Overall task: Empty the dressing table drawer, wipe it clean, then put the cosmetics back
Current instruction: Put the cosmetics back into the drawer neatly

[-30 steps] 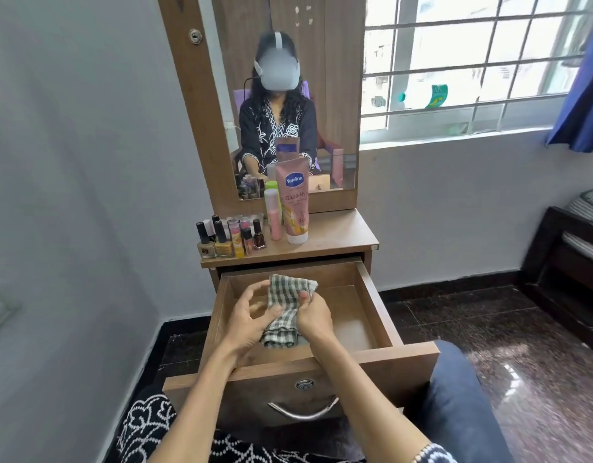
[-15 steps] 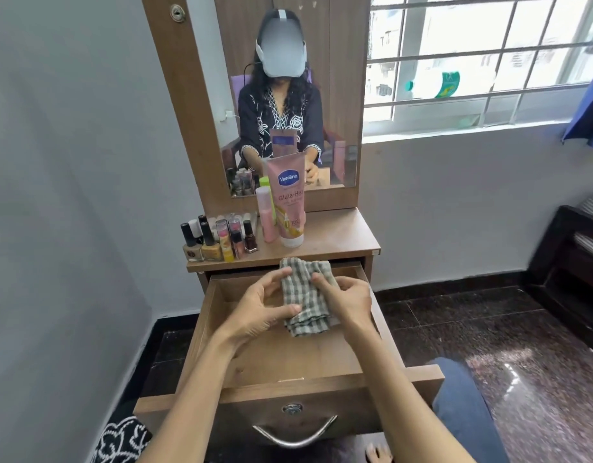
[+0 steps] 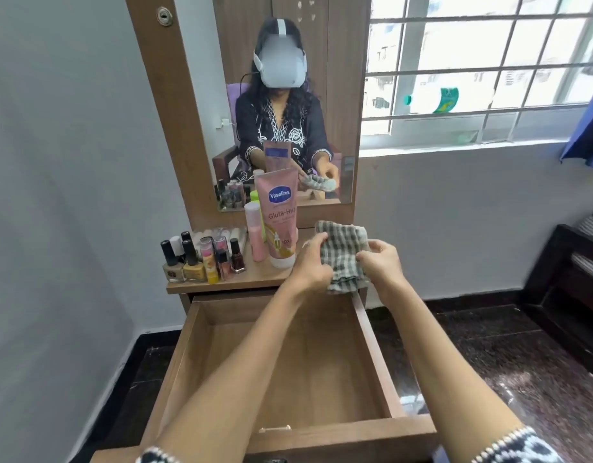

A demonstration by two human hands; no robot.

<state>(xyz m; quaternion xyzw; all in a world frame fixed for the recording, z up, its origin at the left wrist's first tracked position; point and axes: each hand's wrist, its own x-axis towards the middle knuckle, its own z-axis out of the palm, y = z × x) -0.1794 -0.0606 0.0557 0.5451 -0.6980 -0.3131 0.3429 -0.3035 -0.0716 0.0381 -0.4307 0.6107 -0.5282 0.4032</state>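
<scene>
- The left hand (image 3: 310, 264) pinches the left edge of a folded green-and-white checked cloth (image 3: 343, 255), thumb and fingers curled onto the fabric.
- The right hand (image 3: 382, 264) grips the cloth's right side, fingers bent round it; the two hands hold the cloth between them, raised over the right end of the dressing table surface (image 3: 255, 279).
- The cloth's lower folds hang just above the back right corner of the drawer (image 3: 368, 332).
- The drawer is pulled fully out below the surface, its wooden floor bare of cosmetics; both forearms reach across it.
- A tall pink Vaseline lotion tube (image 3: 280, 217) stands cap-down on the surface, just left of the cloth.
- A slimmer pink bottle (image 3: 255, 232) stands touching the tube's left side, with a green-topped container partly hidden behind them.
- A cluster of nail polish bottles (image 3: 201, 259) fills the surface's left end, well left of the cloth; lipstick-like tubes sit among them.
- The mirror (image 3: 281, 105) rises behind the surface and reflects the seated person holding the cloth.
- A barred window (image 3: 482, 61) lies right of the mirror, a blue curtain (image 3: 586, 135) at its far edge.
</scene>
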